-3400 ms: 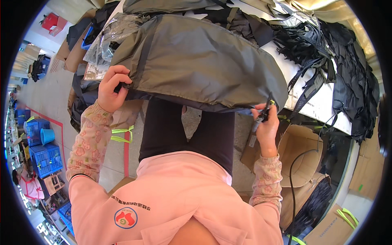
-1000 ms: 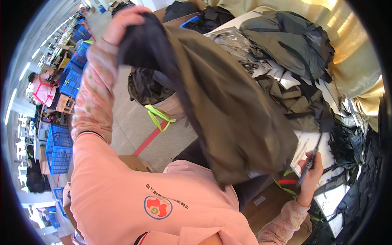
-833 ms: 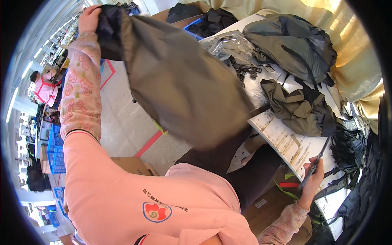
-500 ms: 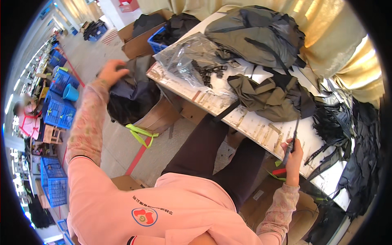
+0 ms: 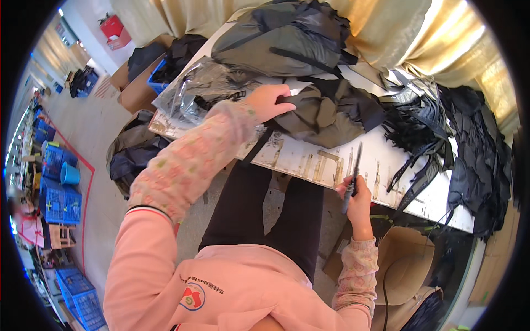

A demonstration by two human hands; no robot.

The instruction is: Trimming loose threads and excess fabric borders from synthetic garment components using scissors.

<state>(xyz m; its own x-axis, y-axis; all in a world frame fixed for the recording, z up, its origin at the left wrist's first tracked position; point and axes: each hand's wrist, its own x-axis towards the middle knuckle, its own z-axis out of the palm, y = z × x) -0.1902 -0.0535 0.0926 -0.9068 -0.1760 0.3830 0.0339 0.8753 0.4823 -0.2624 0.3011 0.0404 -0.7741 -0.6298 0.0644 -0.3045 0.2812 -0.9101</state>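
Lying crumpled near the front of the white worktable (image 5: 370,151), the olive-grey fabric piece (image 5: 317,124) has the person's left hand (image 5: 269,102) at its left end. Thumb and fingers sit about a fold there; from where I stand, I can't tell how firmly they pinch. I'd want a good bite of cloth, not just one loose layer, so the piece lifts without slipping. The right hand (image 5: 358,192) is wrapped around a slim dark tool (image 5: 351,185), its tip pointing up past the table's front edge. Better to keep that tip clear of the cloth and the other fingers while the folds get sorted. A black strap (image 5: 256,148) droops over the edge just left and could snag. Behind lies a bigger dark grey bundle (image 5: 276,49); clear plastic (image 5: 190,96) sits left, black mesh strips (image 5: 422,124) right.
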